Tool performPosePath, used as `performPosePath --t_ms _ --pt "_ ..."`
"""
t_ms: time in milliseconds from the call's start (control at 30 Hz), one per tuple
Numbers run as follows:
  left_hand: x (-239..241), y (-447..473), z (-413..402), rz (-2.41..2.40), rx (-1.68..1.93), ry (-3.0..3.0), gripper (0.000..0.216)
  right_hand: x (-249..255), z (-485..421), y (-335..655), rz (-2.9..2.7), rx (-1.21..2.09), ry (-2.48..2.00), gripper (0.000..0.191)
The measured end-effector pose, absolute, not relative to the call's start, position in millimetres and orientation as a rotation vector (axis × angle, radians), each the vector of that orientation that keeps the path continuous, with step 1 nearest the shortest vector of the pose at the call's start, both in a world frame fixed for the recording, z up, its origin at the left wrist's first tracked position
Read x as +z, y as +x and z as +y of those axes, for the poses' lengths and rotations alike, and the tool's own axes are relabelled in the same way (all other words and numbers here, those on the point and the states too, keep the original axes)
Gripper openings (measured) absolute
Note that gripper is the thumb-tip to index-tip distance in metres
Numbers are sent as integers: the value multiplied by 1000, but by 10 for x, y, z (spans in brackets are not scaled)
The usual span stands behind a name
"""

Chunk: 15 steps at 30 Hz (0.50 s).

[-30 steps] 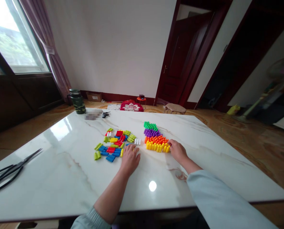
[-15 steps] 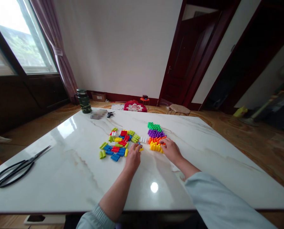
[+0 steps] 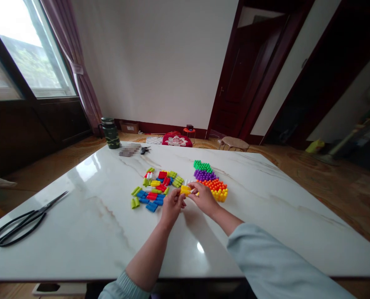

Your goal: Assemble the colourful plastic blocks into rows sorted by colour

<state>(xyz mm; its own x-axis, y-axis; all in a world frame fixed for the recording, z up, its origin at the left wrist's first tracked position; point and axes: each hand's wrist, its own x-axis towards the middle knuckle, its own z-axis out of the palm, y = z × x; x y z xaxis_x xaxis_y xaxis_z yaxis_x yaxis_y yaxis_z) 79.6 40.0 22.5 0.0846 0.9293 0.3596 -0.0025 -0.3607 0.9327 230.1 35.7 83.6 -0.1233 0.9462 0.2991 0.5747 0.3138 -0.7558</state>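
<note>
My left hand [image 3: 171,205] and my right hand [image 3: 203,198] meet near the table's middle, both pinching a small yellow block [image 3: 185,189] just above the marble table [image 3: 94,232]. To the left lies a loose pile of blocks [image 3: 155,187] in blue, red, yellow, lime and white. To the right stands the joined block panel [image 3: 210,179] with rows of green, purple, orange and yellow studs; my right hand covers its near left corner.
Large black scissors [image 3: 23,220] lie near the table's left edge. A dark camouflage bottle [image 3: 111,133] and keys [image 3: 144,149] sit at the far left corner. A small stool [image 3: 234,143] and a red cushion [image 3: 174,139] are on the floor beyond.
My left hand picked a yellow block from beside the pile and lifted it. My right hand left the panel's front edge and moved left to meet it. The view shifted slightly.
</note>
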Motion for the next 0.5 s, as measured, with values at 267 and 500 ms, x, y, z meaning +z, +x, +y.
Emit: performPosePath --t_ms 267,500 --pt "254 776 424 930 1504 1416 43 899 301 2209 -1272 1148 -1400 32" --pt "279 758 418 1014 1448 1575 35 857 255 2176 -1282 1215 -1240 31"
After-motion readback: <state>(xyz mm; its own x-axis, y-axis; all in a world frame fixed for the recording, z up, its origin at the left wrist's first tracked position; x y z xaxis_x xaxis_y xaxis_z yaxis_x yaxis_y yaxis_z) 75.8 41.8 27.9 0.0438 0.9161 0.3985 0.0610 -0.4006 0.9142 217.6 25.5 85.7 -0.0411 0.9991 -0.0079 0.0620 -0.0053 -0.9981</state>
